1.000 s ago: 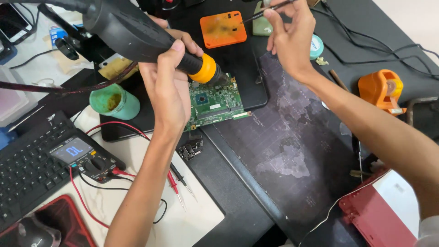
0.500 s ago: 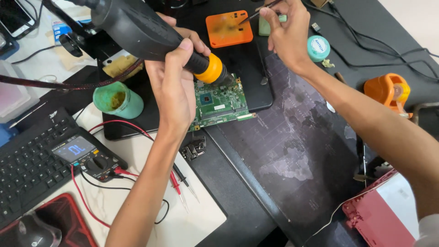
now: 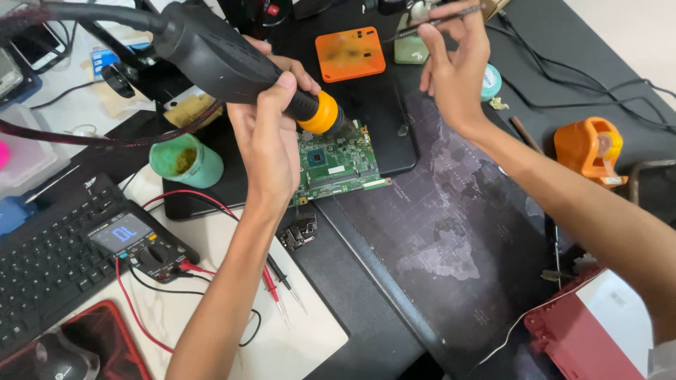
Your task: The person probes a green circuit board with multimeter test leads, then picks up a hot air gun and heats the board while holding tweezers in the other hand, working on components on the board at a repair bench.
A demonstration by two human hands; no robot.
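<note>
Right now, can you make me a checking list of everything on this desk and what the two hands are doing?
Surface: dark desk mat with a faint map pattern; white board at the near left.
Job's things: green circuit board on a black pad; black hot-air tool with an orange collar, nozzle aimed at the board; thin tweezers.
Clutter: green cup, orange box, orange tape dispenser, multimeter, keyboard, red case.
Grippers: left hand grips the hot-air tool; right hand holds the tweezers, raised away from the board.
Cables: red and black probe leads; black cords at the far right.
Surroundings: nothing seen.
</note>
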